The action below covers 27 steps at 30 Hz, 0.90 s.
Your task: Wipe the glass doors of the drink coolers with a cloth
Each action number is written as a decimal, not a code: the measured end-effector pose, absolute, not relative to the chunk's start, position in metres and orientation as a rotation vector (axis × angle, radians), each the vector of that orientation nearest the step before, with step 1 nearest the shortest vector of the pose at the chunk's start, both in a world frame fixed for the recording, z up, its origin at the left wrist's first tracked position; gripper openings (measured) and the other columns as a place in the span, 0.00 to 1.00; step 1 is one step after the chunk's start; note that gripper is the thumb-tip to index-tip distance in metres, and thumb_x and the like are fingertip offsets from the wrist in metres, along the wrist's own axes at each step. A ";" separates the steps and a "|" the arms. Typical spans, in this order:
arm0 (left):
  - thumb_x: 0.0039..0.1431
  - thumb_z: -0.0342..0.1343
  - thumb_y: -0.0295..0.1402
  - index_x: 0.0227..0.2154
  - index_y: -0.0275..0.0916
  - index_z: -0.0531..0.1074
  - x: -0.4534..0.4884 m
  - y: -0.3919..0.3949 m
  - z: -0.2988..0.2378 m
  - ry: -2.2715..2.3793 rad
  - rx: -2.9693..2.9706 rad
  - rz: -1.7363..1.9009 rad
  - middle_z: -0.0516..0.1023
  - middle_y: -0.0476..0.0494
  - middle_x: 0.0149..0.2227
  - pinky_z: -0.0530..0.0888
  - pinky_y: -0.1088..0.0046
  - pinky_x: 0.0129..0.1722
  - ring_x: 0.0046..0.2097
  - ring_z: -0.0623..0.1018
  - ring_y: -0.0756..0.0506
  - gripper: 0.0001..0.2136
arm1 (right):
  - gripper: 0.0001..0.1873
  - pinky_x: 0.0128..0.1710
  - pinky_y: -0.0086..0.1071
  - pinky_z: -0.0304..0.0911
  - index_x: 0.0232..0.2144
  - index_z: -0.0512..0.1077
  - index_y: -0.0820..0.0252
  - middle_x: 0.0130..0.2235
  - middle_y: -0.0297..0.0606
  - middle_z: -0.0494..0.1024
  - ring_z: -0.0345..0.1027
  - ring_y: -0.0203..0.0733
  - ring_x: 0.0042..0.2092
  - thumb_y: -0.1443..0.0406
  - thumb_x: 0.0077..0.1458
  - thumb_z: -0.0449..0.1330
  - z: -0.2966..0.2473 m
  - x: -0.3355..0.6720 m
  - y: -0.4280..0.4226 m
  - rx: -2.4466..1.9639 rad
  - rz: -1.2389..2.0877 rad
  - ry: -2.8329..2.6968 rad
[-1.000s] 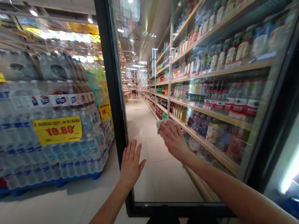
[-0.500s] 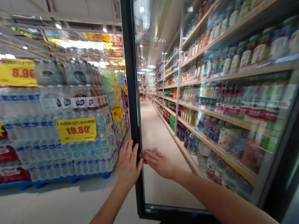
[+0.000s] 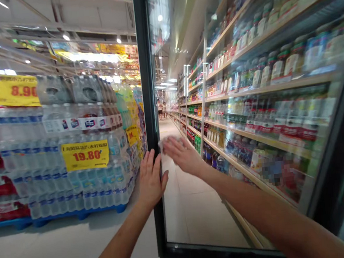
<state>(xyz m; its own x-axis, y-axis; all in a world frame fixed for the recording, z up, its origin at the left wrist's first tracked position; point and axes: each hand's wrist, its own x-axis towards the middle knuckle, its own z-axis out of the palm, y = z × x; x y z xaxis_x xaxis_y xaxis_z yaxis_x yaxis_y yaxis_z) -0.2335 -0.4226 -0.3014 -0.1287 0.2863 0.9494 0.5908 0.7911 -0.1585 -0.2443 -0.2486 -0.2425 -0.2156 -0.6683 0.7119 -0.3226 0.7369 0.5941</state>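
A glass door (image 3: 198, 221) with a black frame (image 3: 149, 119) stands upright in front of me. My left hand (image 3: 151, 179) lies with outstretched fingers against the frame's left upright, the thumb apart and nothing held. On the glass just right of that upright, my right hand (image 3: 181, 155) presses a small pale cloth (image 3: 161, 145) under its fingertips. The cloth is mostly covered by the fingers and slightly blurred. My right hand is a little higher than my left.
Shelves of bottled drinks (image 3: 279, 85) show in the glass; I cannot tell whether seen through it or reflected. Stacked packs of bottled water (image 3: 96, 177) on blue pallets (image 3: 82, 215) stand at the left, with yellow price signs (image 3: 85, 155). Pale floor (image 3: 123, 250) lies between.
My right hand has slid upward along the glass edge with the cloth. My left hand remains at the frame, its thumb now farther out. The view has shifted slightly.
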 end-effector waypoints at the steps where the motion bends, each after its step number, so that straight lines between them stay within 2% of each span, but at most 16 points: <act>1: 0.58 0.50 0.31 0.62 0.36 0.45 -0.233 -0.418 -0.297 -1.713 -0.697 -0.308 0.50 0.31 0.64 0.56 0.52 0.60 0.65 0.49 0.37 0.31 | 0.22 0.63 0.49 0.38 0.56 0.61 0.59 0.63 0.39 0.55 0.39 0.45 0.65 0.68 0.59 0.46 -0.231 -0.245 -0.247 0.666 -0.321 -1.807; 4: 0.58 0.49 0.32 0.63 0.38 0.42 -0.234 -0.401 -0.283 -1.689 -0.719 -0.342 0.48 0.32 0.65 0.56 0.52 0.60 0.65 0.49 0.37 0.32 | 0.22 0.63 0.52 0.33 0.56 0.61 0.58 0.64 0.39 0.53 0.34 0.47 0.66 0.67 0.59 0.47 -0.207 -0.244 -0.235 0.468 -0.217 -1.767; 8: 0.59 0.48 0.33 0.63 0.39 0.41 -0.237 -0.380 -0.273 -1.657 -0.755 -0.386 0.47 0.33 0.65 0.57 0.54 0.60 0.65 0.49 0.38 0.32 | 0.22 0.63 0.48 0.37 0.54 0.63 0.55 0.62 0.38 0.58 0.35 0.43 0.66 0.68 0.57 0.49 -0.233 -0.223 -0.174 0.508 -0.340 -1.713; 11: 0.60 0.48 0.35 0.63 0.38 0.42 -0.242 -0.361 -0.270 -1.678 -0.755 -0.375 0.48 0.33 0.65 0.57 0.54 0.59 0.66 0.47 0.38 0.31 | 0.24 0.61 0.51 0.42 0.56 0.62 0.58 0.63 0.44 0.55 0.36 0.48 0.66 0.69 0.56 0.49 -0.256 -0.201 -0.108 0.127 -0.169 -1.531; 14: 0.60 0.48 0.39 0.62 0.37 0.47 -0.245 -0.336 -0.266 -1.716 -0.708 -0.350 0.51 0.32 0.64 0.55 0.52 0.60 0.66 0.46 0.37 0.30 | 0.26 0.59 0.56 0.46 0.57 0.59 0.62 0.63 0.50 0.51 0.37 0.53 0.66 0.68 0.56 0.47 -0.262 -0.188 -0.078 -0.133 -0.042 -1.421; 19: 0.58 0.50 0.44 0.61 0.37 0.52 -0.250 -0.309 -0.263 -1.715 -0.605 -0.349 0.53 0.31 0.63 0.50 0.44 0.59 0.65 0.46 0.34 0.30 | 0.21 0.60 0.49 0.47 0.52 0.66 0.54 0.60 0.41 0.61 0.41 0.46 0.65 0.68 0.55 0.50 -0.264 -0.185 -0.081 0.277 -0.346 -1.664; 21: 0.58 0.49 0.44 0.61 0.37 0.52 -0.253 -0.308 -0.264 -1.705 -0.614 -0.343 0.53 0.31 0.63 0.51 0.44 0.59 0.65 0.47 0.34 0.30 | 0.22 0.59 0.51 0.48 0.54 0.64 0.55 0.60 0.43 0.60 0.41 0.48 0.65 0.68 0.56 0.49 -0.260 -0.184 -0.068 0.144 -0.254 -1.597; 24: 0.58 0.49 0.43 0.61 0.38 0.51 -0.255 -0.309 -0.265 -1.692 -0.624 -0.350 0.52 0.31 0.63 0.51 0.42 0.58 0.65 0.47 0.33 0.30 | 0.26 0.57 0.58 0.49 0.58 0.58 0.61 0.63 0.51 0.51 0.40 0.54 0.65 0.68 0.57 0.45 -0.251 -0.181 -0.049 -0.205 0.015 -1.371; 27: 0.58 0.49 0.43 0.62 0.38 0.49 -0.255 -0.309 -0.265 -1.671 -0.615 -0.359 0.52 0.30 0.63 0.51 0.40 0.57 0.65 0.47 0.32 0.31 | 0.27 0.58 0.56 0.48 0.59 0.57 0.59 0.63 0.49 0.52 0.39 0.53 0.65 0.68 0.57 0.46 -0.253 -0.181 -0.055 -0.079 -0.073 -1.473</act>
